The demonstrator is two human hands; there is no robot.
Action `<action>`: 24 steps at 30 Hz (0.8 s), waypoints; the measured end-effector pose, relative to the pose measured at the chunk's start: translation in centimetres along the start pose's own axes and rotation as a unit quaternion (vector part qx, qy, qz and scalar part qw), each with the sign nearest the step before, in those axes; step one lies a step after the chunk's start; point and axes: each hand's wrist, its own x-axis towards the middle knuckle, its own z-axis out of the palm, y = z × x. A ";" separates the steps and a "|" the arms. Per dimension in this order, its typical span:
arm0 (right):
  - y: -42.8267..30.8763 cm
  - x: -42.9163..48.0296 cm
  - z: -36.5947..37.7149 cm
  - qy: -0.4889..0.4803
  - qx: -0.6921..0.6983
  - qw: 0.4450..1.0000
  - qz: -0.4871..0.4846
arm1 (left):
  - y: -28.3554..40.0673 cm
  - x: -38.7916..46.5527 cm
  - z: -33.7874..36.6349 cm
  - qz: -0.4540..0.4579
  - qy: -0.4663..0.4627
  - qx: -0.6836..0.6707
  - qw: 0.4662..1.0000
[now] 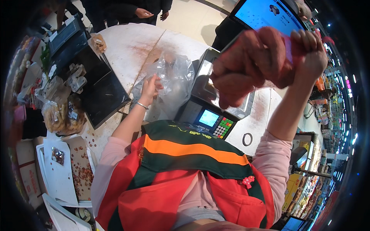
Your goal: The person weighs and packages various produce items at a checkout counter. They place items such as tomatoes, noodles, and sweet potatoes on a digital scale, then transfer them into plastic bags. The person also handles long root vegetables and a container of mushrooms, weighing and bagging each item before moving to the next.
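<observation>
My right hand (313, 56), raised at the upper right, grips the gathered neck of a pinkish plastic bag. The full bag (254, 66) bulges with long lumpy produce that looks like sweet potatoes, and it hangs over an electronic weighing scale (199, 86). Part of the scale's metal pan is hidden behind it. The scale's lit display (208, 117) and coloured keypad (223, 128) face me. Left of the scale, my left hand (151, 88) has its fingers loosely apart beside a clear plastic bag (175, 80); whether they touch it I cannot tell.
A white counter (130, 40) curves around the scale. A black checkout surface (101, 92) on the left bears bagged produce (57, 115). A blue-lit screen (266, 17) stands behind the raised bag. A black ring (247, 139) lies at right. People stand across the counter, one hand (143, 13) showing.
</observation>
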 end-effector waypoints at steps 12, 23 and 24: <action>20.0 0.9 2.8 0.008 0.191 0.978 0.088 | -0.9 -5.0 -5.0 0.124 0.094 -0.021 0.988; 31.2 -6.9 3.8 -0.188 -0.224 0.908 0.300 | 7.0 -12.3 -0.7 0.149 -0.043 -0.149 0.977; 31.7 -7.7 3.7 -0.247 -0.247 0.907 0.234 | 7.1 -12.7 0.0 0.179 -0.027 -0.117 0.976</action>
